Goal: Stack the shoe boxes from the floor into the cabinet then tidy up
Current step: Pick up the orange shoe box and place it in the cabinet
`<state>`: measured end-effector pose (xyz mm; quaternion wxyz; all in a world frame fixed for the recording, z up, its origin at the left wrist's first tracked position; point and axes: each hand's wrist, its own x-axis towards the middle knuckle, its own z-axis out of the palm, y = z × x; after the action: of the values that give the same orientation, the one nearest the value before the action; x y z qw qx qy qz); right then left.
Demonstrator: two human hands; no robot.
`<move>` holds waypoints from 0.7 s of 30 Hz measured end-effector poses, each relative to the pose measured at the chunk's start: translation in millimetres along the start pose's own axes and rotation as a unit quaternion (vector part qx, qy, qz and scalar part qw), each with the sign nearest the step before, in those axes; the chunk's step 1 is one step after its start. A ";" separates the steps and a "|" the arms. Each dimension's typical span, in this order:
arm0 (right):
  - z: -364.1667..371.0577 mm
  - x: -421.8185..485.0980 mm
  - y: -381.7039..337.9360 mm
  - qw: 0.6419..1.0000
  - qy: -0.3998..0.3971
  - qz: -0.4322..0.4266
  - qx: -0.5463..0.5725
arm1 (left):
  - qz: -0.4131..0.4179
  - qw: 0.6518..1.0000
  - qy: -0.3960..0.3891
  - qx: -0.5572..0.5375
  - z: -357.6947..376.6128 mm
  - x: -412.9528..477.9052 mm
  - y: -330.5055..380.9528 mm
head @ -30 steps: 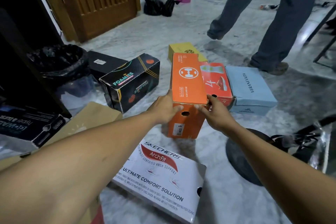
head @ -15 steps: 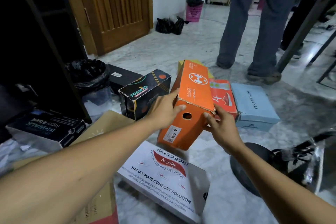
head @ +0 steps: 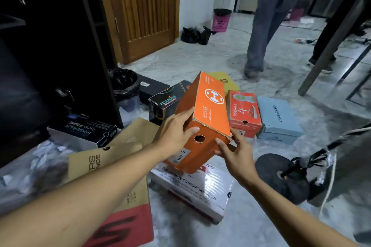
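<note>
gripping orange box (head: 208, 104), sticker "5 2208": left hand (head: 176, 134) and right hand (head: 234, 154).

The pale marbled floor (head: 200, 60) in front of me carries a scatter of shoe boxes. Nearest me a white box (head: 192, 192) lies flat, and just to its left is a brown box with a red end (head: 128, 196). Further out, a red box (head: 244, 114) and a light blue box (head: 279, 120) sit side by side, with a yellow box (head: 228, 82) behind the red one. To the left, a black box with bright lettering (head: 163, 104) stands in front of a second black box (head: 152, 87), beside a bin lined with a black bag (head: 124, 84). A round black base (head: 281, 178) rests on my right. By the far wall stand a pink basket (head: 221, 20) and black bags (head: 192, 35).
</note>
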<state>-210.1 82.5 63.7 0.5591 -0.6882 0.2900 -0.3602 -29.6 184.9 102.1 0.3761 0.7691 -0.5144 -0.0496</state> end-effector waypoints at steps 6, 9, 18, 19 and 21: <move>-10.9 9.2 -34.7 0.990 -0.023 -0.077 -0.117 | -0.058 0.994 0.024 -0.090 -4.9 -14.4 -5.1; -13.9 10.7 -37.4 0.972 -0.035 -0.104 -0.208 | -0.109 0.989 -0.002 -0.097 -0.3 -30.2 -8.6; 4.9 4.3 -13.4 0.950 -0.100 -0.125 -0.268 | -0.138 0.989 -0.051 0.012 -10.7 -44.6 -30.3; 5.6 1.9 -9.0 0.949 -0.108 -0.113 -0.273 | -0.138 0.989 -0.050 0.014 -15.0 -42.4 -31.0; 5.7 -5.5 0.8 0.950 -0.131 -0.078 -0.273 | -0.140 0.989 -0.053 0.002 -19.7 -40.0 -35.0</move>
<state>-208.5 90.0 61.4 0.3529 -0.8761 0.2469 -0.2166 -12.7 234.9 81.7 0.3361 0.8307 -0.4208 -0.1411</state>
